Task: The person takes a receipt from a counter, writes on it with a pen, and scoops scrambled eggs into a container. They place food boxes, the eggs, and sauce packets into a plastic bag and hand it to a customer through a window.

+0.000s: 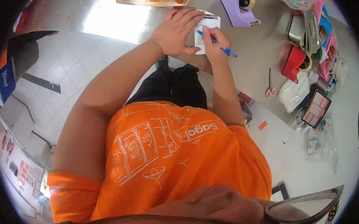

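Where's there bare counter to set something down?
Two patches of counter look bare: left of the left hand and food box, apart from some crumbs; and between the right hand and scissors, below the purple dispenser. Further right is crowded, around the red dispenser and white bag.

The left hand (171, 34) is at 12 o'clock, palm down and flattened, fingers close together and aimed between 1 and 2 o'clock, its thumb (191, 50) out toward 3. The left arm (123, 75), bare, bends at the elbow, its forearm angled toward 1. The right hand (217, 45), near 1 o'clock, is curled in a writing pinch, apart from the left. The right arm (229, 90) reaches toward 11, its forearm bare.
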Tool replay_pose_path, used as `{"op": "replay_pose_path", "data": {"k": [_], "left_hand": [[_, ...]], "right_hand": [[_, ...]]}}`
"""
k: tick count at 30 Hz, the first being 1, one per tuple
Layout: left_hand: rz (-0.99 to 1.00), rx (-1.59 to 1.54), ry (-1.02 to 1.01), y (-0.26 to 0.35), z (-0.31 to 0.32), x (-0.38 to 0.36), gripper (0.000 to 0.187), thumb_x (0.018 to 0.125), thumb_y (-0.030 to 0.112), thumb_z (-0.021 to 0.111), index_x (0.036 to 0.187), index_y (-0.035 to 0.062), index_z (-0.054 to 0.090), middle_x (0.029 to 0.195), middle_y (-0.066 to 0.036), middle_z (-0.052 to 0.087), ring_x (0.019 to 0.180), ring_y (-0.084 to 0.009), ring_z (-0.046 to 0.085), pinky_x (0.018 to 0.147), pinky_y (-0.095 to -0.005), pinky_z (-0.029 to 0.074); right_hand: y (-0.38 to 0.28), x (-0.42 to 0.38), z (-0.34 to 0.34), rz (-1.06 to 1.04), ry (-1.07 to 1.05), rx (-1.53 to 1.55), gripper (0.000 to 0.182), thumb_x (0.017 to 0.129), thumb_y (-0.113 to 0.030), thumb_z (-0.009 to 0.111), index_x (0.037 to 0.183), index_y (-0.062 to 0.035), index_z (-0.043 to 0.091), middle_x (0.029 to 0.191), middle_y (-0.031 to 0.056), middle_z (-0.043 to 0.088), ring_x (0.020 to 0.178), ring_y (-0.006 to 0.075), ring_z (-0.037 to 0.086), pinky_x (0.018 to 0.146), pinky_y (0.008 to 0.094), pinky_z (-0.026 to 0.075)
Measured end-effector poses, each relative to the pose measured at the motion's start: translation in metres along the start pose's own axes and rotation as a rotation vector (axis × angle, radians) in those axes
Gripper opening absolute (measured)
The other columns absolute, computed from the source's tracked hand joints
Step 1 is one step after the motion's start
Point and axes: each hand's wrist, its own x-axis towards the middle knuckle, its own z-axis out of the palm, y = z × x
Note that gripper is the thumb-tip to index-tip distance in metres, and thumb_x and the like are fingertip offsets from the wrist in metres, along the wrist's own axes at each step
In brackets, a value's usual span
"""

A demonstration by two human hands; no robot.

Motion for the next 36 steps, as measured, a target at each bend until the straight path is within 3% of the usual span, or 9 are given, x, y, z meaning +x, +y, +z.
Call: {"op": "replay_pose_path", "data": {"k": [8, 9, 15, 18, 21, 27, 30, 33, 36], "left_hand": [[0.003, -0.007, -0.001, -0.002, 0.003, -0.002, 0.094, 0.064, 0.048, 0.075, 0.142, 0.0102, 0.038, 0.142, -0.008, 0.042, 0.134, -0.0276, 0.036, 0.111, -0.0452, 0.025], [-0.004, 0.000, -0.004, -0.001, 0.004, -0.005, 0.094, 0.064, 0.048, 0.075, 0.142, 0.0102, 0.038, 0.142, -0.008, 0.042, 0.134, -0.0275, 0.036, 0.111, -0.0452, 0.025], [-0.004, 0.023, -0.010, -0.002, 0.002, -0.002, 0.094, 0.064, 0.049, 0.075, 0.142, 0.0106, 0.038, 0.142, -0.008, 0.041, 0.135, -0.0270, 0.035, 0.112, -0.0449, 0.025], [-0.008, 0.024, -0.005, -0.001, 0.005, -0.004, 0.095, 0.064, 0.049, 0.075, 0.143, 0.0109, 0.037, 0.143, -0.008, 0.041, 0.135, -0.0271, 0.035, 0.112, -0.0450, 0.025], [0.003, 0.023, -0.003, -0.001, 0.003, -0.003, 0.096, 0.064, 0.050, 0.075, 0.143, 0.0110, 0.037, 0.143, -0.008, 0.041, 0.135, -0.0272, 0.036, 0.112, -0.0454, 0.025], [0.003, 0.035, -0.001, -0.002, 0.006, -0.003, 0.096, 0.063, 0.050, 0.075, 0.143, 0.0113, 0.037, 0.143, -0.009, 0.041, 0.134, -0.0276, 0.036, 0.111, -0.0460, 0.025], [-0.002, 0.032, -0.007, -0.002, 0.006, -0.004, 0.096, 0.062, 0.050, 0.075, 0.142, 0.0114, 0.038, 0.142, -0.009, 0.041, 0.134, -0.0278, 0.036, 0.111, -0.0460, 0.026], [-0.001, 0.027, -0.006, -0.002, 0.004, -0.002, 0.096, 0.062, 0.049, 0.075, 0.142, 0.0115, 0.038, 0.142, -0.009, 0.041, 0.134, -0.0278, 0.036, 0.111, -0.0462, 0.026], [-0.006, 0.023, -0.008, 0.000, 0.005, -0.004, 0.095, 0.063, 0.049, 0.074, 0.142, 0.0114, 0.038, 0.142, -0.009, 0.042, 0.135, -0.0278, 0.036, 0.111, -0.0463, 0.025]], "right_hand": [[0.006, -0.022, -0.010, -0.036, -0.017, -0.026, 0.019, 0.089, -0.014, 0.066, 0.074, -0.0022, 0.063, 0.063, 0.0053, 0.065, 0.055, 0.0091, 0.057, 0.053, 0.0259, 0.045], [0.004, -0.022, -0.008, 0.032, 0.003, 0.013, 0.021, 0.085, -0.014, 0.070, 0.070, -0.0047, 0.059, 0.060, 0.0105, 0.058, 0.052, 0.0214, 0.056, 0.050, 0.0339, 0.043], [-0.004, -0.019, -0.004, -0.136, 0.046, -0.072, 0.020, 0.086, -0.014, 0.069, 0.071, -0.0044, 0.060, 0.060, 0.0108, 0.058, 0.051, 0.0225, 0.056, 0.050, 0.0344, 0.043], [-0.003, -0.025, -0.008, 0.098, 0.206, -0.068, 0.020, 0.086, -0.013, 0.068, 0.071, -0.0040, 0.060, 0.061, 0.0105, 0.058, 0.051, 0.0226, 0.055, 0.051, 0.0341, 0.043], [0.008, -0.037, -0.016, 0.069, 0.131, -0.017, 0.018, 0.091, -0.012, 0.064, 0.076, -0.0018, 0.063, 0.062, 0.0064, 0.063, 0.055, 0.0118, 0.058, 0.052, 0.0285, 0.045], [-0.001, -0.033, -0.018, -0.195, -0.007, 0.036, 0.017, 0.090, -0.009, 0.063, 0.076, -0.0012, 0.063, 0.062, 0.0055, 0.063, 0.052, 0.0105, 0.056, 0.051, 0.0265, 0.044], [-0.006, -0.042, -0.018, 0.089, 0.090, -0.018, 0.016, 0.090, -0.009, 0.063, 0.075, -0.0011, 0.062, 0.064, 0.0057, 0.063, 0.054, 0.0122, 0.056, 0.052, 0.0277, 0.044], [-0.011, -0.048, -0.021, -0.052, 0.003, 0.024, 0.019, 0.086, -0.007, 0.065, 0.069, -0.0031, 0.057, 0.062, 0.0106, 0.057, 0.052, 0.0243, 0.055, 0.050, 0.0340, 0.042], [-0.013, -0.053, -0.021, 0.023, 0.067, -0.002, 0.018, 0.086, -0.007, 0.065, 0.070, -0.0028, 0.057, 0.061, 0.0105, 0.056, 0.052, 0.0252, 0.055, 0.050, 0.0347, 0.042]]}}
